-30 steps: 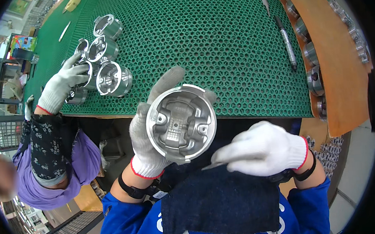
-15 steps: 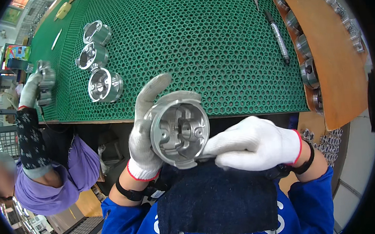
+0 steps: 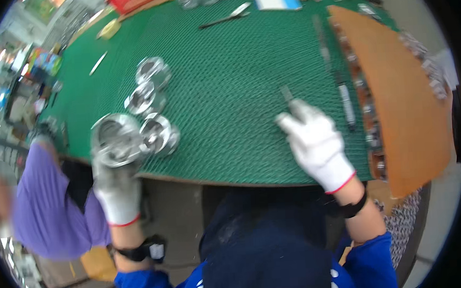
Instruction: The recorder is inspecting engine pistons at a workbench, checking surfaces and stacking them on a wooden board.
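My left hand (image 3: 116, 188), in a white knit glove with a red cuff, is closed round a silver metal piston (image 3: 117, 140) at the left of the table's front edge. The piston's hollow side with its inner bosses faces up. Right beside it, three more pistons (image 3: 156, 134) stand in a row on the green mat (image 3: 228, 102). Over the mat's right half, my gloved right hand (image 3: 317, 144) pinches a thin grey tool (image 3: 286, 93), its tip pointing away from me. Blur hides the tool's exact kind.
A marker pen (image 3: 347, 105) lies right of my right hand. Beyond it an orange-brown board (image 3: 396, 97) has pistons along its side. At the back are a red bin (image 3: 140, 0), several pistons and a tool (image 3: 225, 16). A co-worker in purple (image 3: 55, 207) is at the left.
My left hand has carried the piston from in front of me to the left, beside the row. My right hand has left the piston and moved out over the mat. The view has shifted.
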Tool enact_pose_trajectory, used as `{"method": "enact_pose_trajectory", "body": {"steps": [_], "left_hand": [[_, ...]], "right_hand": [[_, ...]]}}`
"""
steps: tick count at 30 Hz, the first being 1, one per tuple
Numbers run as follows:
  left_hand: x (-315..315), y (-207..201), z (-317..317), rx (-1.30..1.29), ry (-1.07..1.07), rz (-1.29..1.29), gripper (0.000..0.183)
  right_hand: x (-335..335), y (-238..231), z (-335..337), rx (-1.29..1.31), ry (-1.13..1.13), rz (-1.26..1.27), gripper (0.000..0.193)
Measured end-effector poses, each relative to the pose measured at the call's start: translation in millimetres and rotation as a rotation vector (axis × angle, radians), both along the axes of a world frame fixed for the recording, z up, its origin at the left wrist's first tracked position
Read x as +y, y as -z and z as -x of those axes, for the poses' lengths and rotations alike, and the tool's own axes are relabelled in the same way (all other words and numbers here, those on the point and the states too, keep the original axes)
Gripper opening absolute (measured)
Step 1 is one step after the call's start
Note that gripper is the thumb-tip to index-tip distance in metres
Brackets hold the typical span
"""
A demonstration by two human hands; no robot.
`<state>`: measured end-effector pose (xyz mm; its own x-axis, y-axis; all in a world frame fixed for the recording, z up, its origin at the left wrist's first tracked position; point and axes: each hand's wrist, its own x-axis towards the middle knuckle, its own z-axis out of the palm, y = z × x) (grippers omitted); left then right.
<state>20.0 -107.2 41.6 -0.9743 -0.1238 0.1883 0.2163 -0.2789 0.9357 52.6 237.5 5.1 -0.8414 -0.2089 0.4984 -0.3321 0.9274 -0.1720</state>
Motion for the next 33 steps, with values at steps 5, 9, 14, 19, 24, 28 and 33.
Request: {"method": "enact_pose_trajectory", "body": {"steps": [5,9,14,19,24,28,33], "left_hand": [[-159,55,59,-0.098,-0.353,0.685,0.042],[-199,95,100,-0.163,-0.295,0.476,0.037],[-125,52,55,0.329,-0.652,0.881,0.044],[20,13,14,0.458,-0.084,0.594,0.043],[139,9,-15,0.127,0.745,0.38,0.052],[214,-8,-37,0.096,1.177,0.541,0.059],[283,-16,-50,-0.466,1.337,0.224,0.071]], "right_hand": [[-16,-4,-4,-0.037,-0.026,0.038,0.018],[-10,-6,-26,-0.002,-0.063,0.078,0.032],[4,-44,-95,-0.027,-0.097,0.131,0.043],[57,-78,-134,0.007,-0.005,0.0,0.055],[110,-59,-184,0.048,0.347,-0.134,0.056],[157,-18,-220,0.36,0.896,0.147,0.059],[220,22,-238,0.485,1.095,1.051,0.072]]}}
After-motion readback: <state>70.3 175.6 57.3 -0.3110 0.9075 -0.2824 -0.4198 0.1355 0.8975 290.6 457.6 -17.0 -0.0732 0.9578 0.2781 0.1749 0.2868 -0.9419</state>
